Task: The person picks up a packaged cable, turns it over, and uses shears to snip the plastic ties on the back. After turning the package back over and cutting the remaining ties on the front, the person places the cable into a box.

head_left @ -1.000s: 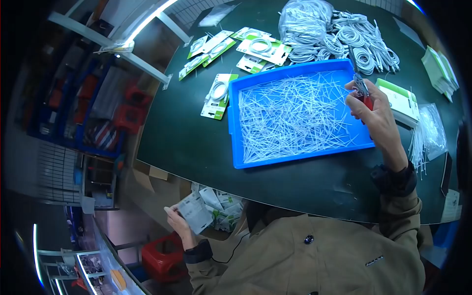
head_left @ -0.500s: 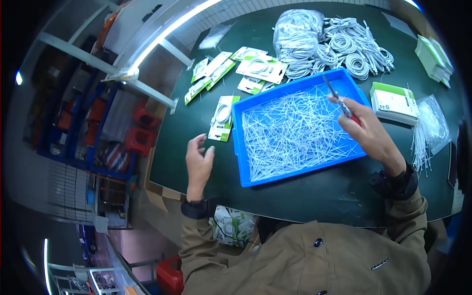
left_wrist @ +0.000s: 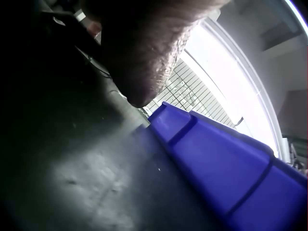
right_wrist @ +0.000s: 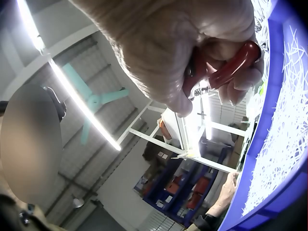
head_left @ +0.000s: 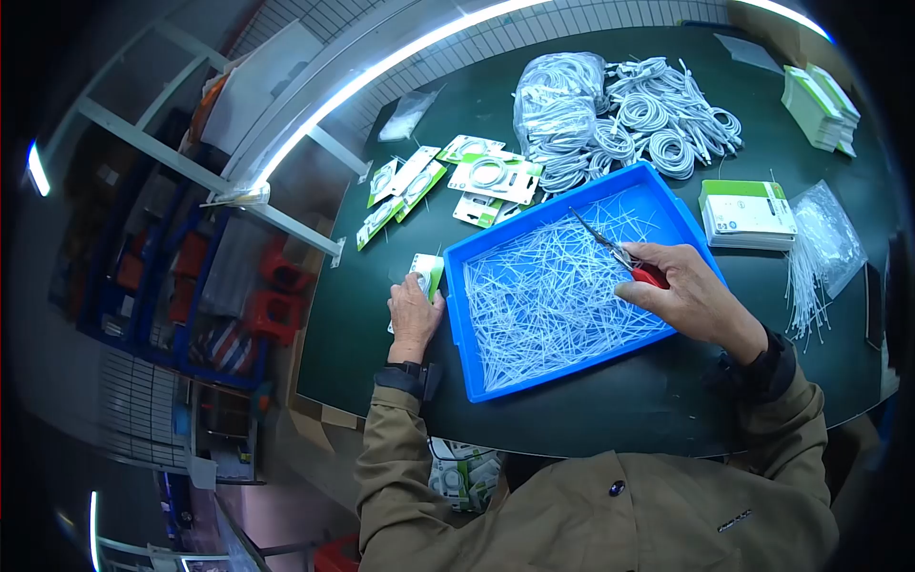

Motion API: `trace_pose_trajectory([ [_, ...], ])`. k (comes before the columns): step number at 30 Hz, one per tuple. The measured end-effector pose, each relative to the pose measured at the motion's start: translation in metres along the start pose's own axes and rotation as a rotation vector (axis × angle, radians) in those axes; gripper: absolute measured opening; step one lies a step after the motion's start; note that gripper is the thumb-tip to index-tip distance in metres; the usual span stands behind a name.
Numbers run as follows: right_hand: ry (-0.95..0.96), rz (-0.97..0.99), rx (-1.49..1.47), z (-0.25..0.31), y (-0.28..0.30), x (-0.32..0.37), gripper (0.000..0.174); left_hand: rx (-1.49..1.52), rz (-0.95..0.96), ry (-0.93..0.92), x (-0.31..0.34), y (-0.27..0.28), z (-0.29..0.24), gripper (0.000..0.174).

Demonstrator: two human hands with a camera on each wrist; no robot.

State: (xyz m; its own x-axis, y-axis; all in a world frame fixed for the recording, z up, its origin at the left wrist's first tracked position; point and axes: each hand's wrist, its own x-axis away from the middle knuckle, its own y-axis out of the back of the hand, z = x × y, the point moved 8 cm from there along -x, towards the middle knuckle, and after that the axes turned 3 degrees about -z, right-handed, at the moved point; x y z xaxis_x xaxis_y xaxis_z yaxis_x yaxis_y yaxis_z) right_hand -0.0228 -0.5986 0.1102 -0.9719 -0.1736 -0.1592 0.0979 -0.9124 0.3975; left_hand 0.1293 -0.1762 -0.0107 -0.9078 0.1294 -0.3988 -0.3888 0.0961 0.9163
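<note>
Presently, the left hand [head_left: 415, 315], raised just short of the carded cable [head_left: 428, 265] in the earlier frame, rests upon it, left of the blue tray [head_left: 672, 214]; whether it pinches the card cannot be told. The right hand [head_left: 696, 291] has moved further in over the tray, fingers curled around red-handled pliers [head_left: 651, 275]. White ties [head_left: 553, 296] lie inside; coiled cables [head_left: 667, 114] lie beyond the tray.

The tray [head_left: 681, 214] near my right hand [head_left: 694, 294] is smooth blue plastic. My tool [head_left: 610, 246] has shiny metal tips and glossy red handles that look like plastic. The far-left bag [head_left: 408, 114] is shiny, see-through plastic. My brown sleeves [head_left: 393, 467] are matt cloth.
</note>
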Motion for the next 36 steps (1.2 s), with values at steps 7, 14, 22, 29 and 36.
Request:
trace_pose_trajectory([
  [7,-0.005,0.036,-0.062,-0.006,-0.008,0.003,0.053,0.39,-0.283,0.27,0.01,0.099,0.019,0.045],
  [14,0.234,0.056,0.15,0.001,-0.036,0.012,0.063,1.531,-0.235,0.563,0.062,0.143,-0.048,0.035],
  [22,0.203,0.125,0.407,0.022,-0.052,0.038,0.066,1.806,0.026,0.643,0.111,0.12,-0.16,0.041],
  [29,0.207,-0.008,0.527,0.014,-0.036,0.051,0.075,1.864,0.183,0.541,0.114,0.1,-0.198,0.042],
  [36,0.196,-0.002,0.554,0.006,-0.037,0.053,0.075,1.864,0.308,0.445,0.119,0.095,-0.218,0.038],
])
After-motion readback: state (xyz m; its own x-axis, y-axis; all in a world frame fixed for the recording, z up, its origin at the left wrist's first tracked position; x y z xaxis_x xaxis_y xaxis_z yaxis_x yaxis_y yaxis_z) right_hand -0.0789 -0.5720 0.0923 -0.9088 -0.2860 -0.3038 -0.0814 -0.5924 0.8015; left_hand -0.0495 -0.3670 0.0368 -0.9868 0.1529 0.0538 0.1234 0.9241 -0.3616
